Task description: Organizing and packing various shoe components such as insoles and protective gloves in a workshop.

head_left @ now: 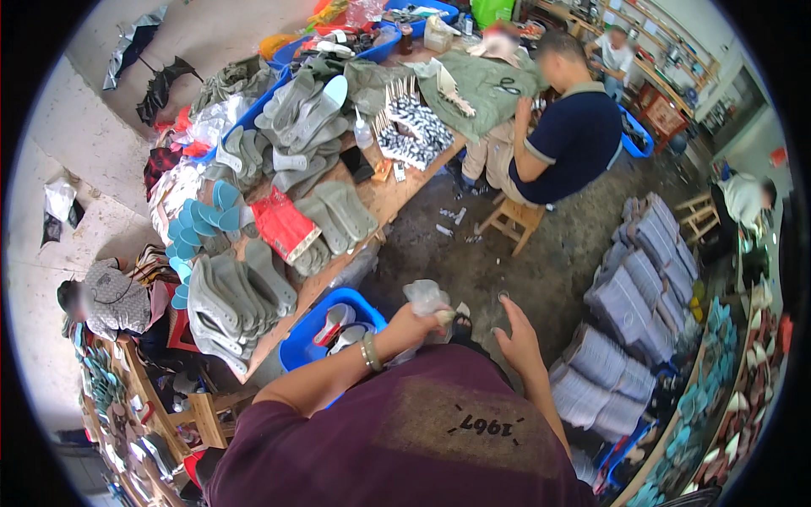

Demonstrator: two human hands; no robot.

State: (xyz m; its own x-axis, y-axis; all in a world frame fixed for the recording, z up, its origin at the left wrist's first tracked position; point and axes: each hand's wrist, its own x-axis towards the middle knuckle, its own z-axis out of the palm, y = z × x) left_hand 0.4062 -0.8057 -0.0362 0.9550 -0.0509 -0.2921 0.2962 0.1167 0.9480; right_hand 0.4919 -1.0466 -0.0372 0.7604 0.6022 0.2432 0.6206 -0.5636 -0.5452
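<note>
My left hand [416,328], with a bangle on its wrist, is closed on a crumpled, see-through plastic bag [427,297]. Part of the bag hangs below the fingers beside my shirt. My right hand [519,340] is held out over the floor, its fingers apart and nothing in it. Just left of my left forearm stands a blue bin [293,348] with shoes [340,316] in it. Beyond the bin, stacks of grey sole-shaped pieces [221,293] lie on a wooden table [391,200], beside a red-and-white packet [285,223].
A seated person in a dark shirt [568,160] works at the table's far right, on a wooden stool [512,224]. Bundled grey stacks [627,308] stand on the floor to my right. Racks of shoe parts [708,380] line the right side. Another person [118,296] sits at left.
</note>
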